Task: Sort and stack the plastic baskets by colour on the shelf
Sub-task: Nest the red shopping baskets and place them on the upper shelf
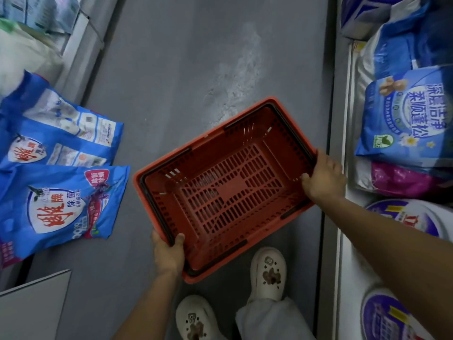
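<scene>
Basket point(228, 190), mouth up, long axis running lower-left to upper-right, fingers point(180, 238) gripping rims.

A red plastic basket point(228, 190) is hanging open side up above the grey aisle floor point(171, 69), tilted so one corner is pointing away from the white clogs point(268, 273) below it. Its walls and base are showing rows of slots — a plain rectangle is sitting at the middle of the base. Dark handles are lying folded down along the rim. Nothing is lying inside it.
</scene>
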{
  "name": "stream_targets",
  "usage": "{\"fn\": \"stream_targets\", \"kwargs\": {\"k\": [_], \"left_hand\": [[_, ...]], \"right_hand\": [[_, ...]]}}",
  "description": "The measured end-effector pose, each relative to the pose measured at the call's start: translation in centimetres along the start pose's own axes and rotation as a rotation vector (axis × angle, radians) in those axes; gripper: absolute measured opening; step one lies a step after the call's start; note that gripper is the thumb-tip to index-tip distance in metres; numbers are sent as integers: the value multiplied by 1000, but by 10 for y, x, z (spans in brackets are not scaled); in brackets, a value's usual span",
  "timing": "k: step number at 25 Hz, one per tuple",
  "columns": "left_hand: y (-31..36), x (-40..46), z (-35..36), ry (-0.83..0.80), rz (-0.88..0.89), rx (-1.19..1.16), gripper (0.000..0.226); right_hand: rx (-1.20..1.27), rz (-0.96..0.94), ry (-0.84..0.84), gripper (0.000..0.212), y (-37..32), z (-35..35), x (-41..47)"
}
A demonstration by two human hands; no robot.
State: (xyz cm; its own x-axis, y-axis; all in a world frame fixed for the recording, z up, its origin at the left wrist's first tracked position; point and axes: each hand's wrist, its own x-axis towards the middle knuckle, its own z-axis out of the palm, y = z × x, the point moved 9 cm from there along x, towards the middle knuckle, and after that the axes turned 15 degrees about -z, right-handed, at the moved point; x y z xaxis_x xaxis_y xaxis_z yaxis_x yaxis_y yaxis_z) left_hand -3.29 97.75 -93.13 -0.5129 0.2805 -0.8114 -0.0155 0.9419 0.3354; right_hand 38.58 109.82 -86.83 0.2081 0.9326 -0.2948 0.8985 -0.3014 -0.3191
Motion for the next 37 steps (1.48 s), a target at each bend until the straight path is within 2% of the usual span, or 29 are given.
{"fn": "stream_targets", "kwargs": {"k": [5,8,10,12,14,16,17,18,19,20,21,22,24,27,31,34,37], "left_hand": [[-8,0,-2,56,-45,-69,41],[31,14,-25,85,35,-67,39],[66,32,-44,122,129,8,40],[89,44,-63,179,226,59,53],[84,37,-73,270,258,82,80],[46,28,-74,356,93,-26,102],[22,23,-63,323,-64,-127,107],[3,16,-42,215,-211,-257,103],[-8,9,-15,48,-310,-409,86],[-13,1,11,-119,-370,-512,60],[-17,-5,27,-213,-408,-561,36],[-18,-7,32,-250,-411,-573,28],[-13,-6,22,-254,-357,-577,40],[9,-4,5,-282,-283,-630,63],[49,-28,-18,-282,-282,-551,60],[64,-69,-36,-342,-311,-388,50],[68,-118,-60,-388,-321,-268,46]], "right_hand": [[117,112,-79,30,17,3,19],[102,91,-146,28,8,5,7],[199,118,-206,30,3,18,-10],[310,177,-257,34,-5,37,-29],[395,222,-286,36,-15,53,-46],[488,275,-328,35,-29,69,-67],[533,300,-347,36,-34,77,-77],[592,313,-349,39,-38,83,-84],[658,312,-338,44,-41,88,-88],[725,297,-319,49,-43,92,-91],[777,279,-298,55,-44,95,-92],[816,276,-268,60,-42,97,-92],[855,267,-249,64,-43,97,-94],[884,231,-187,53,-54,82,-99],[898,253,-67,41,-75,39,-114],[938,329,-62,66,-85,2,-146],[946,350,4,78,-98,-53,-190]]}}
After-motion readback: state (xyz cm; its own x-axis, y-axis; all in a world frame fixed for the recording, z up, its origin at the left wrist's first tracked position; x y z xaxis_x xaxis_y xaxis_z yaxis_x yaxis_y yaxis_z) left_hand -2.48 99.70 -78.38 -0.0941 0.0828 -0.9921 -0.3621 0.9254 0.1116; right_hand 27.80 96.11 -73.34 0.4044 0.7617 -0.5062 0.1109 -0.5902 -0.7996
